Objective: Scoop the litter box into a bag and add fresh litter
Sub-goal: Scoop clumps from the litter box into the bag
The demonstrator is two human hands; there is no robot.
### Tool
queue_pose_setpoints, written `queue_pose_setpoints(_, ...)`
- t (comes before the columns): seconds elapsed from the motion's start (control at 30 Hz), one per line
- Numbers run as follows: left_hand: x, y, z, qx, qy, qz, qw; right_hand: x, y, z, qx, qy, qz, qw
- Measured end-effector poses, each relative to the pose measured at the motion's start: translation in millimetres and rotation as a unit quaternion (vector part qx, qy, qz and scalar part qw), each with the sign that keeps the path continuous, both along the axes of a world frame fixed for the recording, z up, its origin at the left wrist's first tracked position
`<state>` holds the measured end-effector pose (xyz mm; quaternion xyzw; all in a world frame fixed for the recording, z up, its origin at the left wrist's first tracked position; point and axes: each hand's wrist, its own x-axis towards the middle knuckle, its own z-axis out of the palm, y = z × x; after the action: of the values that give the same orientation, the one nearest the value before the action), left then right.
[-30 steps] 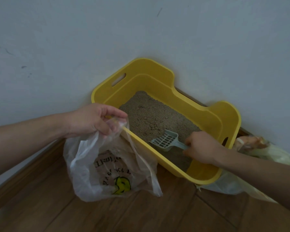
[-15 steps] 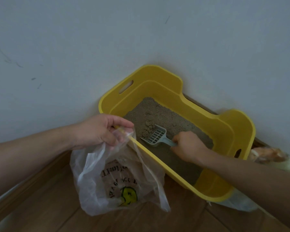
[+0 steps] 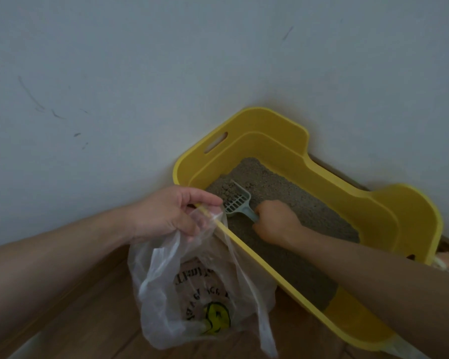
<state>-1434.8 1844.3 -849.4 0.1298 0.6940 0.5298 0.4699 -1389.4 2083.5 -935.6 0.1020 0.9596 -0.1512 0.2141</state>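
The clump-laden scoop (image 3: 235,200) is in the left corner of the yellow litter box (image 3: 270,120), its handle gripped in the curled fingers of the right hand (image 3: 275,221). The left hand (image 3: 171,213) pinches the clear bag (image 3: 192,294) at the box's rim; the bag's dark print is unreadable.

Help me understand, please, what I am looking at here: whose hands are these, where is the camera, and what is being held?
There is no machine here: a person works with two bare hands, and the one camera sits on their head, looking forward and down. A yellow litter box stands on the wooden floor against a pale wall, partly filled with grey-brown litter. The left hand holds a thin clear plastic bag by its top edge, just outside the box's near rim. The right hand grips the handle of a small slotted scoop, which carries a few clumps at the end of the box nearest the bag.
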Motion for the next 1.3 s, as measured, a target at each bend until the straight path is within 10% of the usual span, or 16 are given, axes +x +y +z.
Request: queue_pose_setpoints(1.3, 27.5, -43.9, 34.9, -0.060, 0.077, -0.003, 0.995, 100.2, 41.6, 114.6, 0.033, 0.075, 0.049, 0.995)
